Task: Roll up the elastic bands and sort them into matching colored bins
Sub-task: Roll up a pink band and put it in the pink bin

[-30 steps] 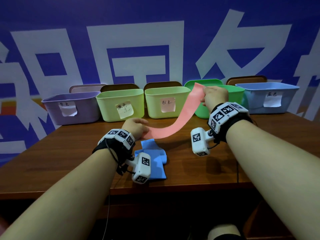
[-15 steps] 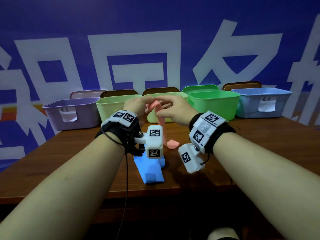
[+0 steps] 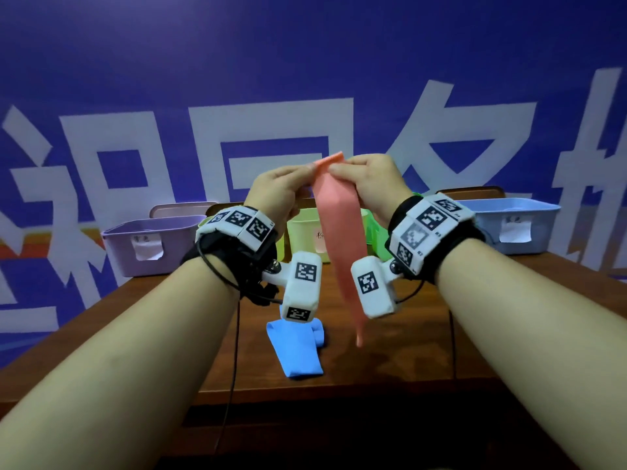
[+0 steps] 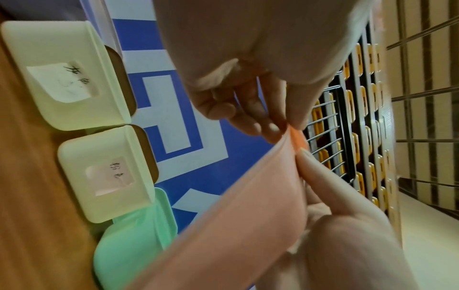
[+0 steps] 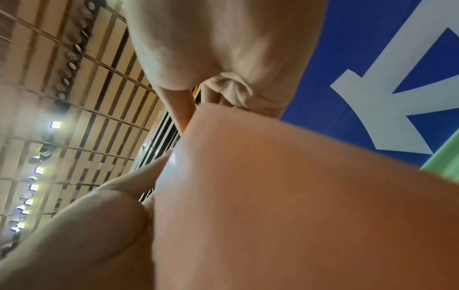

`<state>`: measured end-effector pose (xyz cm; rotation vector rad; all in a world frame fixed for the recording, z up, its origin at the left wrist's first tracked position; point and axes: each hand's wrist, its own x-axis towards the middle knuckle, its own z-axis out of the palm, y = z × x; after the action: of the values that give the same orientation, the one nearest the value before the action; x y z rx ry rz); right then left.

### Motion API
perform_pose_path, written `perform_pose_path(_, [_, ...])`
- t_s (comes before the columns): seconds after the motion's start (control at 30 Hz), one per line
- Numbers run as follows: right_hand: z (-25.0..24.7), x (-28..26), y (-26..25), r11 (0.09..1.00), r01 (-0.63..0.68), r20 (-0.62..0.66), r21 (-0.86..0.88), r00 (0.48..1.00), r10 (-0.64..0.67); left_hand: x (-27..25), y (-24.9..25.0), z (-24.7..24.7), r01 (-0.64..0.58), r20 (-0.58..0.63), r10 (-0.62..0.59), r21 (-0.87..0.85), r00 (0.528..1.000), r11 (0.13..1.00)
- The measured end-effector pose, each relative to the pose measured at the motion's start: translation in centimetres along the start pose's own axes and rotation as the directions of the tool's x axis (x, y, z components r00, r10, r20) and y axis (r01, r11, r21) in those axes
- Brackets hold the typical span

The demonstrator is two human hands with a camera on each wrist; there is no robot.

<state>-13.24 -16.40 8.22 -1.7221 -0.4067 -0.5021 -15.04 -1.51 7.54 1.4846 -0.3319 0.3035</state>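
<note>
A long pink elastic band (image 3: pixel 337 245) hangs straight down between my wrists, its lower tip just above the table. My left hand (image 3: pixel 307 171) and right hand (image 3: pixel 334 167) are raised side by side, and each pinches the band's top end. The left wrist view shows my left hand (image 4: pixel 288 127) and a right finger (image 4: pixel 335 186) meeting on the pink band (image 4: pixel 248 215). In the right wrist view the band (image 5: pixel 298 196) fills most of the picture. A blue band (image 3: pixel 298 351) lies crumpled on the table (image 3: pixel 407 361) near its front edge.
A row of bins stands along the table's back edge: purple (image 3: pixel 152 242) at the left, a yellow-green one (image 3: pixel 305 239) with a paper label behind the band, a green one (image 3: pixel 376 239), light blue (image 3: pixel 515 225) at the right. A blue and white wall stands behind them.
The band was stretched between my hands low over the table. My hands came together at one end and rose, so the band now hangs down from them.
</note>
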Motion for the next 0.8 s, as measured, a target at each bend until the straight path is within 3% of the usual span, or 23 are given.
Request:
perform_pose_path(0.17, [-1.2,-0.6,-2.4,0.995,0.001,0.081,0.1,0.997,-0.009,-0.4,2.6,1.1,-0.062,0.008,0.062,-0.049,0.998,0.997])
perform_pose_path(0.33, [-1.2,-0.8,-2.5,0.993,-0.014,0.063,0.121,0.998,0.007,-0.5,2.6,1.7,-0.018,0.026,0.02,-0.073,0.999,0.997])
perform_pose_path(0.57, [0.0,-0.6,1.7,0.983,-0.136,0.132,0.119,0.984,0.12,1.1,-1.9,1.0,0.077,0.027,-0.077,-0.009,0.997,0.997])
perform_pose_path(0.8, [1.3,1.4,7.5,0.97,-0.186,0.099,0.154,0.98,0.172,4.0,-7.0,0.8,0.149,0.0,-0.149,-0.001,0.989,0.989])
